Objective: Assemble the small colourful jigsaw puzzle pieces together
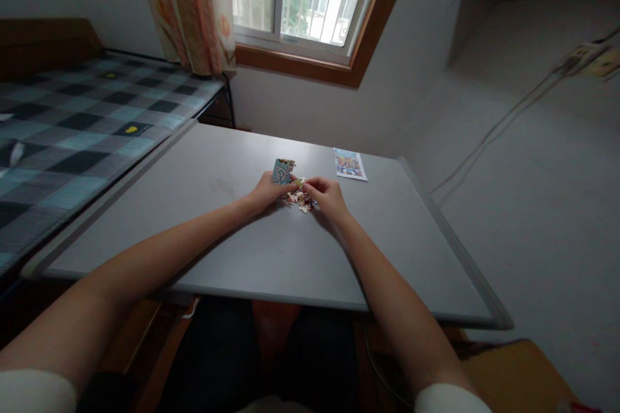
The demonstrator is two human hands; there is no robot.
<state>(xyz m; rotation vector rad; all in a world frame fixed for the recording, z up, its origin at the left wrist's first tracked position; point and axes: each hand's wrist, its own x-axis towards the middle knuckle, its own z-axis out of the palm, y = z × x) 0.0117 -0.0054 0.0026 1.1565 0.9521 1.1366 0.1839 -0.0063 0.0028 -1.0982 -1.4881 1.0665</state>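
On the grey tabletop (pixel 271 251) our left hand (pixel 268 192) and right hand (pixel 330 197) pinch one jigsaw piece (pixel 298 182) between narrowed fingers, steadying it over the pile (pixel 303 202).

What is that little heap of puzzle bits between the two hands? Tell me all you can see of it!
The small heap of flat jigsaw pieces looks like printed cardboard, pale with reddish and brown specks. The pieces lie loose and jumbled on the grey table top, near its middle. The left hand and the right hand meet over it, fingertips touching it. A teal patterned card sits just behind. The prints are too small to make out.
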